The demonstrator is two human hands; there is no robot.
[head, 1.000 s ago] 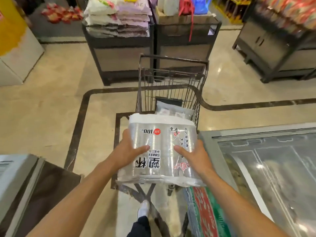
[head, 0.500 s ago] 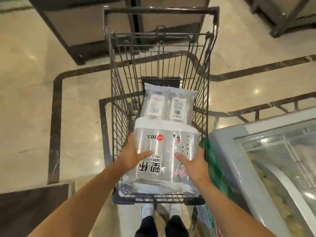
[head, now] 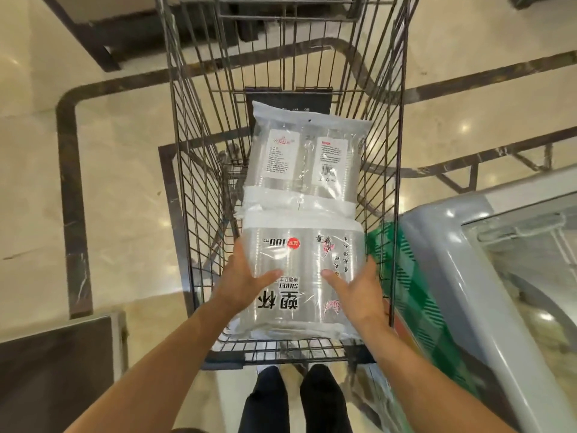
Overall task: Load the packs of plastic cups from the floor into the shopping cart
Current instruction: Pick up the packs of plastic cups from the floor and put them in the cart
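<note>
A clear pack of plastic cups (head: 299, 264) with black and red print lies low inside the wire shopping cart (head: 184, 189), at its near end. My left hand (head: 242, 276) grips the pack's left side, thumb on top. My right hand (head: 359, 289) grips its right side the same way. A second pack of cups (head: 304, 160), white labels up, lies in the cart just beyond the first, their ends overlapping.
A chest freezer (head: 487, 276) with a glass lid stands close on the cart's right, a green-striped panel (head: 415, 295) on its side. A dark-topped unit (head: 53, 379) sits at lower left. Dark display stands are beyond the cart. My legs (head: 296, 398) stand behind the cart.
The pack held in both hands has gone from above the cart's rear rim down into the basket, behind the pack lying there. The camera has tilted down and come closer.
</note>
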